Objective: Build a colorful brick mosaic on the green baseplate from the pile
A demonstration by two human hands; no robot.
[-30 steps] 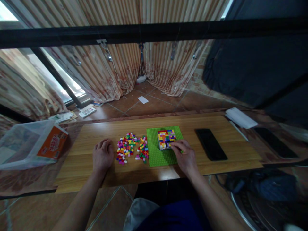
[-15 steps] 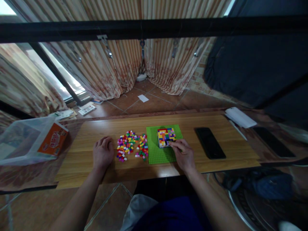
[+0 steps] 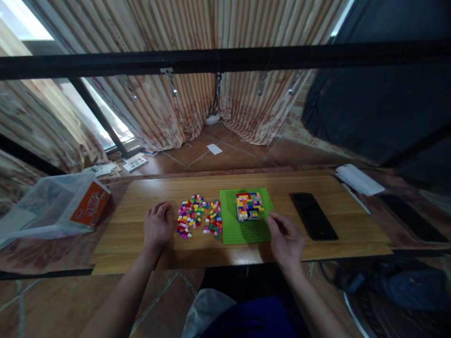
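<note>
A green baseplate (image 3: 243, 230) lies on the wooden table (image 3: 141, 253) with a multicoloured block of stacked bricks (image 3: 249, 205) on its far half. To its left lies a pile of several loose small bricks (image 3: 199, 217). My right hand (image 3: 287, 240) hovers just right of the plate's near corner, fingers loosely curled, holding nothing I can see and apart from the block. My left hand (image 3: 158, 225) rests flat on the table left of the loose bricks, fingers together and bent.
A black phone (image 3: 314, 216) lies right of the plate. A white box (image 3: 359, 179) and a second dark phone (image 3: 412, 218) sit at the far right. A clear plastic tub with an orange label (image 3: 59, 204) stands at the left. A black bar (image 3: 225, 61) crosses above.
My right hand has drawn back from the block of bricks toward me and to the right. The left hand has stayed in place. The camera has shifted slightly.
</note>
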